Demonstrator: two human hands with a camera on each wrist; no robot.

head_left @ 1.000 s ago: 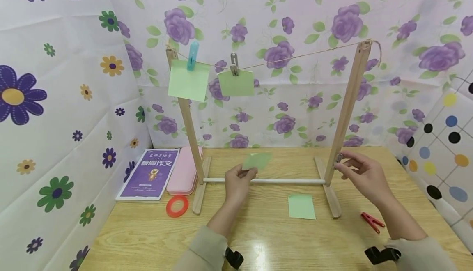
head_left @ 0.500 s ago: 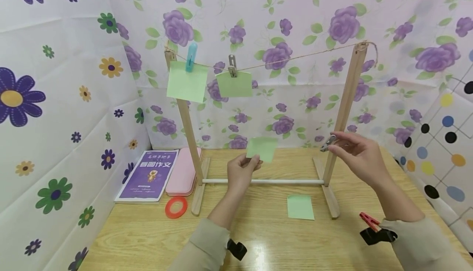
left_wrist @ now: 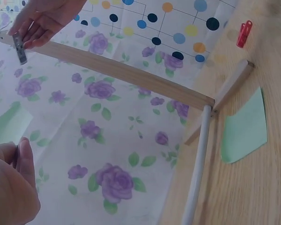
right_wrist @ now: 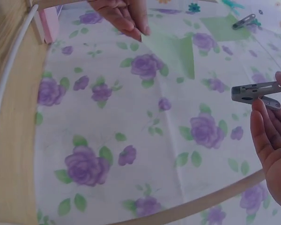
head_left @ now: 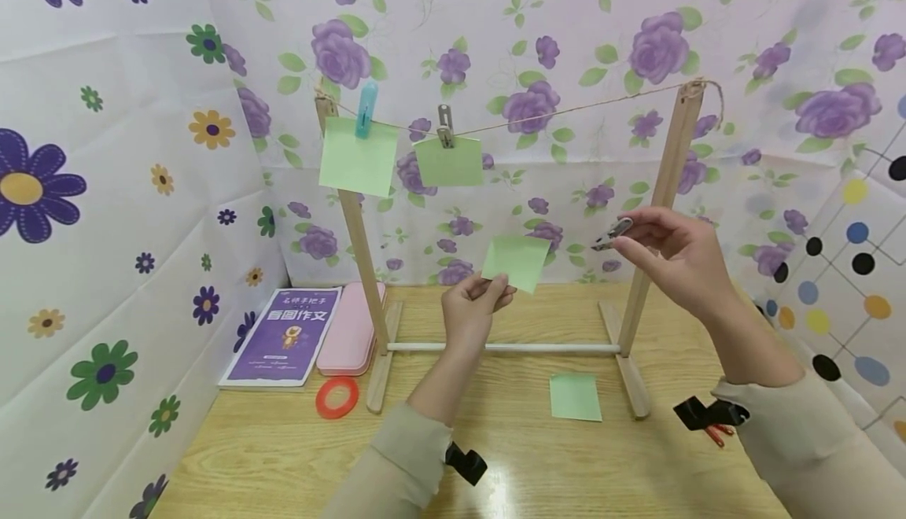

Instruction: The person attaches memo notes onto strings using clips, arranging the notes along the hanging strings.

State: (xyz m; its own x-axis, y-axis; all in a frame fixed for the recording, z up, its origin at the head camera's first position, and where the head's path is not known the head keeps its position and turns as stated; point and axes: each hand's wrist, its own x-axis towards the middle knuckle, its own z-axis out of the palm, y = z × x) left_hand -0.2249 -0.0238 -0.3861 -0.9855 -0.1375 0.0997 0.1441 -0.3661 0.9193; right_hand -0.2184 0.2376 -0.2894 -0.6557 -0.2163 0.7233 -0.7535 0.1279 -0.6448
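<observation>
My left hand pinches a green sticky note by its lower corner, in the air below the string. To its right, my right hand holds a grey clothespin between thumb and fingers. The right wrist view shows this clothespin with its jaw end pointing toward the note. On the string hang two more green notes: one under a blue clothespin, the other under a grey clothespin.
Wooden posts joined by a white rod carry the string. On the table lie a green note, a red clothespin partly hidden in the head view, a red ring, a pink case and a purple book.
Both hands have risen. The left brings its note up and slightly right; the right carries the grey clothespin up and left, away from the right post and closer to the note.
</observation>
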